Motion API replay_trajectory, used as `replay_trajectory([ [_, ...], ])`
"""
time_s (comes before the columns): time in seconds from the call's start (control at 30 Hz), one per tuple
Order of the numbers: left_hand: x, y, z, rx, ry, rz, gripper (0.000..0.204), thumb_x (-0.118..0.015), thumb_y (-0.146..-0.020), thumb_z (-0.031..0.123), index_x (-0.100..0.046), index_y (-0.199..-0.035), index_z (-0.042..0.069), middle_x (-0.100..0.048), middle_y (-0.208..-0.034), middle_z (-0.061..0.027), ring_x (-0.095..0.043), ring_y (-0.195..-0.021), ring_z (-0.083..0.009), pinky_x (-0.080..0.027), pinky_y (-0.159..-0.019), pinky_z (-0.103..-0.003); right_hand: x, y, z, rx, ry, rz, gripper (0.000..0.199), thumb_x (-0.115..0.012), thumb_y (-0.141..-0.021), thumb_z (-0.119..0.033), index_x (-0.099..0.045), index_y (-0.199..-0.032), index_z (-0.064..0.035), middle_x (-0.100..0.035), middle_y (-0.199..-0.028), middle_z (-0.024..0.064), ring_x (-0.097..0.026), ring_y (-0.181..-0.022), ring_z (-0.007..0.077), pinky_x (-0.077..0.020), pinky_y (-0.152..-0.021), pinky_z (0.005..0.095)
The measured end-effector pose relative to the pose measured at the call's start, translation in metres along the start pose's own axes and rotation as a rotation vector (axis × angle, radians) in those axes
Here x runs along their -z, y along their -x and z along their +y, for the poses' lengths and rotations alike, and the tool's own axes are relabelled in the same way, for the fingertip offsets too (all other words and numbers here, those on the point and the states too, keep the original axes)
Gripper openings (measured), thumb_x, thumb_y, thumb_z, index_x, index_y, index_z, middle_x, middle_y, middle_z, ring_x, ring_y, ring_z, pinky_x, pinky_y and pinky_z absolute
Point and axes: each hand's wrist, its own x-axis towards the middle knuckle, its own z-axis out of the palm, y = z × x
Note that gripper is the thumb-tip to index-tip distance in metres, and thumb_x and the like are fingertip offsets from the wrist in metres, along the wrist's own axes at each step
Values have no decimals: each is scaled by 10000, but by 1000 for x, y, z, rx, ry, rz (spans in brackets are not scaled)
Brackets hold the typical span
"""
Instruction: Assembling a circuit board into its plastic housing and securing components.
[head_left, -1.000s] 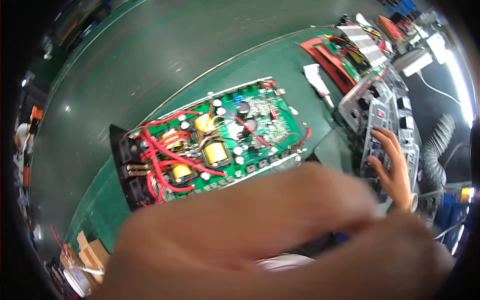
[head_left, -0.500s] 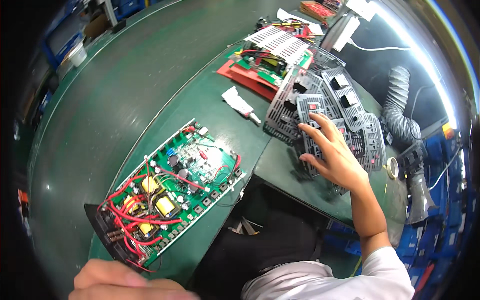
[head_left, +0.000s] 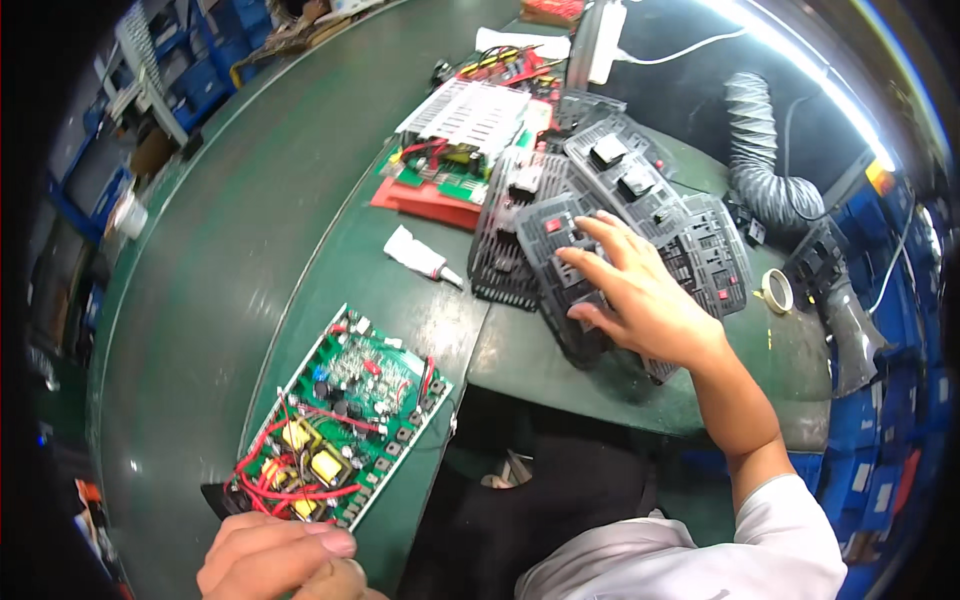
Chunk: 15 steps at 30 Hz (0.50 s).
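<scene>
My right hand (head_left: 650, 295) lies spread over a dark grey slotted plastic panel (head_left: 545, 228) with small red parts. Its fingertips appear to rest on the panel. More such panels (head_left: 635, 175) lie overlapping around it, some with black blocks. At the lower left edge my left hand (head_left: 275, 560) is closed, fingers curled together; whatever it may hold is hidden. Just beyond it is a green circuit board (head_left: 385, 375) with red wires, yellow transformers and a row of black parts along one side. The hand covers the board's near end.
A white tube (head_left: 415, 253) with a narrow nozzle lies between board and panels. Behind it, a slotted metal cover (head_left: 465, 112) sits over another circuit board on red sheets. A tape roll (head_left: 777, 291), a grey flexible duct (head_left: 755, 140) and blue bins (head_left: 860, 420) are at the right.
The view has shifted, so the table things appear farther left. My right hand remains over the panel, which looks tilted more to the left. My left hand now overlaps the board's near end.
</scene>
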Motion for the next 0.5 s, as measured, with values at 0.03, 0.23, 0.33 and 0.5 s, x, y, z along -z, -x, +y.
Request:
replay_trajectory([
  [0.03,2,-1,0,-32,-2,-4,341,-644,-791,-143,-658,-1130,-109,-678,-1039,-277,-695,-913,-399,-568,-810,-465,0,1,5,1,8,10,584,-733,-889,-229,-508,-1404,-73,-363,-1508,240,-303,-1444,444,-303,-1163,515],
  [0.23,1,3,3,52,-219,115,405,-475,-806,-203,-638,-1169,-126,-659,-1098,-290,-692,-977,-363,-557,-860,-387,-3,3,23,-36,55,20,560,-728,-898,-284,-528,-1365,-50,-389,-1483,243,-320,-1426,448,-326,-1141,525],
  [0.33,1,18,-5,34,-140,256,495,-381,-731,-217,-644,-1139,-119,-645,-1096,-277,-618,-784,-236,-537,-762,-311,-2,3,22,-38,59,9,552,-719,-905,-302,-535,-1360,-50,-395,-1483,257,-317,-1428,452,-323,-1145,529],
  [0.5,4,23,-16,-54,-32,351,496,-361,-697,-205,-644,-1096,-123,-643,-1067,-259,-482,-661,-152,-436,-616,-231,-5,2,23,-32,70,-24,545,-712,-908,-312,-539,-1359,-60,-397,-1483,252,-312,-1432,452,-322,-1144,536],
])
